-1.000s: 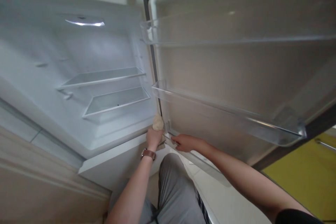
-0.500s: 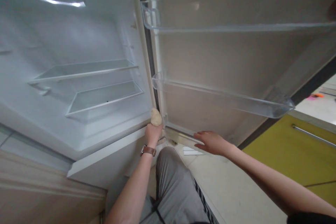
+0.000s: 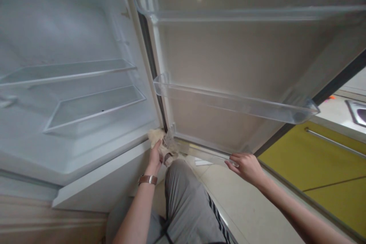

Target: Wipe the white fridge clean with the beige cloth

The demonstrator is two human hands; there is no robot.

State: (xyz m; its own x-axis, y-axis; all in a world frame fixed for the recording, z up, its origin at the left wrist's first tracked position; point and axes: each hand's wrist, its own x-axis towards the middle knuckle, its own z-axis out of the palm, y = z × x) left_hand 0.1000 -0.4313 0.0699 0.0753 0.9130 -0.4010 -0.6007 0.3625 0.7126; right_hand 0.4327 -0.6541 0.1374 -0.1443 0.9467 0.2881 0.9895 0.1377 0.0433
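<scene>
In my left hand (image 3: 155,157) is a crumpled beige cloth (image 3: 156,135), beside the hinge-side corner where the fridge body meets the open door. Part of the cloth hangs to the right over the near end of a low clear plastic door bin (image 3: 204,153). My right hand (image 3: 245,166) has its fingers closed on the other end of that bin, at the foot of the fridge door (image 3: 228,61). Whether the bin is still seated on the door I cannot tell.
Inside the fridge (image 3: 71,152) are two glass shelves, an upper one (image 3: 71,69) and a lower one (image 3: 97,108). A middle door bin (image 3: 234,103) and a top door bin (image 3: 243,14) cross the door. Yellow cabinets (image 3: 323,160) and a sink (image 3: 358,112) stand right.
My left hand has drawn back slightly toward me and left, the cloth now spread out more. My right hand has moved right and closed on the low bin. The view has shifted right.
</scene>
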